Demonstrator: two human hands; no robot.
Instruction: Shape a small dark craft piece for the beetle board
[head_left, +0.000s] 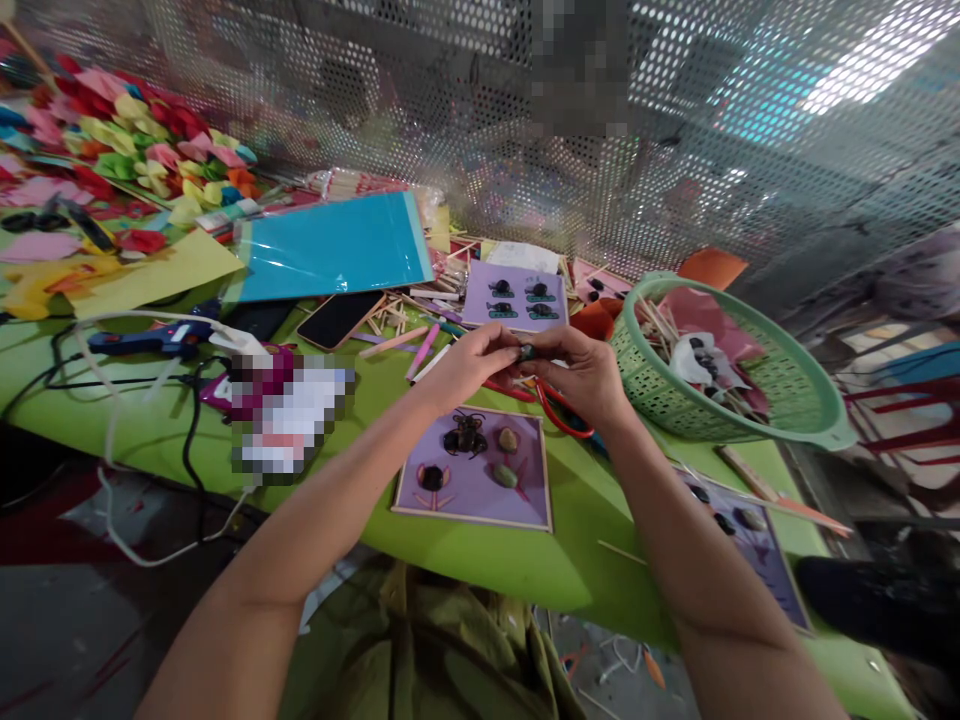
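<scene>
left hand [480,362] and right hand [589,378] are meeting at the fingertips, both pinching a small dark piece [527,352], probably a stone; fingers are hiding much of it. it is being held over the green table [589,500], just beyond the framed purple card [480,503]. the step in hand is looking like close fingertip handling; the next move is seemingly calling for a light, steady pinch, wrists clearing the pebbles [508,440] on the card.

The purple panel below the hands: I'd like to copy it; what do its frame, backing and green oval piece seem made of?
Frame: likely matte wood; pale, straight strips.
Backing: probably matte paper or card; flat sheet.
Green oval piece: perhaps smooth stone; rounded, pebble-like.
</scene>
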